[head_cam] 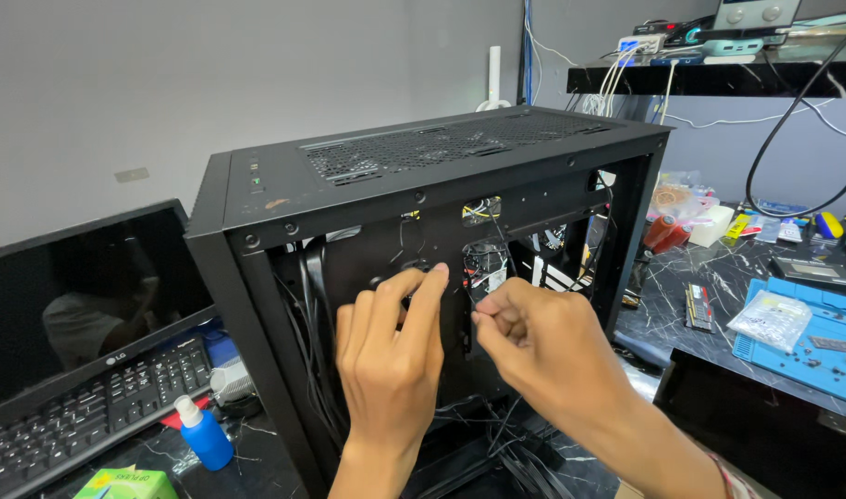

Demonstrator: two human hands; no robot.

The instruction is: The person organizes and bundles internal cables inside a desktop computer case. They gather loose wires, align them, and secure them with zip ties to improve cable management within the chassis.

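Both hands are up inside the open back side of a black steel computer tower case (pixel 284 199) with a mesh top, standing on a dark marble-look desk (pixel 710 268). The left hand (pixel 391 356) comes up from the bottom edge with the wrist straight and the back of the hand facing the camera; the fingers are held close together and curled forward, tips pressed against the black inner panel right around a round cutout, and I can't tell if anything is caught under them. The right hand (pixel 543 346) reaches in from the lower right, forearm angled up and to the left, knuckles bent, thumb and forefinger nipped together on a thin black cable (pixel 472 298) just beside the left fingertips. That cable sits in front of the panel, about mid-height of the case, below a small bundle of wires (pixel 484 263) poking through a cutout. More loose black cables (pixel 497 444) pile up on the case floor under the wrists. Left of the case there's a dark monitor (pixel 81 296) lying back with a black keyboard (pixel 90 416) in front, plus a blue squeeze bottle with a white cap (pixel 204 434). Off to the right is a blue work mat (pixel 811 346) with a clear plastic bag (pixel 770 319) on it.
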